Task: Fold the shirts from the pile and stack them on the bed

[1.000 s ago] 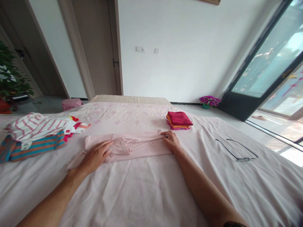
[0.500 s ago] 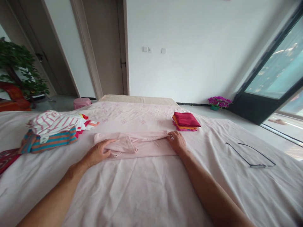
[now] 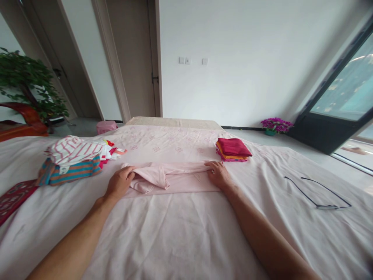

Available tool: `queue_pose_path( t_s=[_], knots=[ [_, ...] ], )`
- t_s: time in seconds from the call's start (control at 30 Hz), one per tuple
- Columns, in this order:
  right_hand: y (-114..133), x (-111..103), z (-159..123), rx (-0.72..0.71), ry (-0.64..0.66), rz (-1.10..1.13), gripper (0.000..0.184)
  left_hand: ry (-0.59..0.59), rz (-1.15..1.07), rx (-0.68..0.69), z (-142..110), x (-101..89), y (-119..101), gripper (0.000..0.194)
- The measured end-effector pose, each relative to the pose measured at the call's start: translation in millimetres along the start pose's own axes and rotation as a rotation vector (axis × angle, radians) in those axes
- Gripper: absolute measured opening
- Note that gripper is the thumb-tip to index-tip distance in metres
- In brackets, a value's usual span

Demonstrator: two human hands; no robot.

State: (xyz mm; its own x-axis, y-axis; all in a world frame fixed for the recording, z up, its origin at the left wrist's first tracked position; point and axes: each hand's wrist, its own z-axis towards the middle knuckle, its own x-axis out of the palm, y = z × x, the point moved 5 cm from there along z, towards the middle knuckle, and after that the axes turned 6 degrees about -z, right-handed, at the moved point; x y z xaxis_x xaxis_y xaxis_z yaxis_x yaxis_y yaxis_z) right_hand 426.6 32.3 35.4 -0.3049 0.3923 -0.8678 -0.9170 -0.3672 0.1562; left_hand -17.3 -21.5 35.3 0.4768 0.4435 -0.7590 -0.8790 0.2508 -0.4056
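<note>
A pale pink garment (image 3: 182,182) lies folded into a long strip on the pale pink bedsheet (image 3: 171,237), with a loose folded flap toward its left part. At its left end my left hand (image 3: 120,182) is closed on the upper edge, fingers curled over the cloth and thumb below. My right hand (image 3: 218,175) pinches the upper edge at the right end. Just beyond the right hand stands a neat stack of folded cloth (image 3: 233,149), dark red on top with orange and pink below.
Left on the bed is a loose clothes pile (image 3: 72,159), with striped pieces and a dark red patterned cloth (image 3: 17,198). Black-framed glasses (image 3: 325,206) lie at the right. Behind are a pink stool (image 3: 106,126), purple flowers (image 3: 276,125) and a wall (image 3: 233,89).
My left hand has moved up from the garment's lower left side to its upper left edge and closed there. My right hand stays at the right end. The view has shifted slightly.
</note>
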Motion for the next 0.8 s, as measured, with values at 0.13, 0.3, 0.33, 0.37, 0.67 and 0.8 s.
queue_pose_path(
  t_s=[0.13,0.3,0.33,0.37,0.67,0.8],
  knots=[
    [6.4,1.2,1.4,-0.002,0.069,-0.034,0.025,-0.050,-0.079,0.007,0.6,-3.1,-1.5,0.032],
    [14.4,-20.9,2.4,-0.057,-0.062,-0.026,0.021,-0.056,-0.143,0.096,2.4,-12.0,-6.7,0.031],
    [15.3,-25.8,1.9,-0.077,-0.091,-0.004,0.021,-0.047,-0.145,0.112,2.4,-14.2,-6.5,0.030],
    [15.7,-29.8,1.3,-0.095,-0.112,0.019,0.020,-0.038,-0.146,0.123,2.1,-16.5,-5.7,0.029],
    [17.1,-25.7,-1.7,-0.223,0.070,0.006,0.020,0.262,-0.067,0.210,-8.6,-13.8,-6.8,0.019],
    [23.9,-29.6,-1.0,-0.194,0.063,-0.019,0.022,0.366,-0.103,0.144,-6.9,-18.3,-16.0,0.024]
  ],
)
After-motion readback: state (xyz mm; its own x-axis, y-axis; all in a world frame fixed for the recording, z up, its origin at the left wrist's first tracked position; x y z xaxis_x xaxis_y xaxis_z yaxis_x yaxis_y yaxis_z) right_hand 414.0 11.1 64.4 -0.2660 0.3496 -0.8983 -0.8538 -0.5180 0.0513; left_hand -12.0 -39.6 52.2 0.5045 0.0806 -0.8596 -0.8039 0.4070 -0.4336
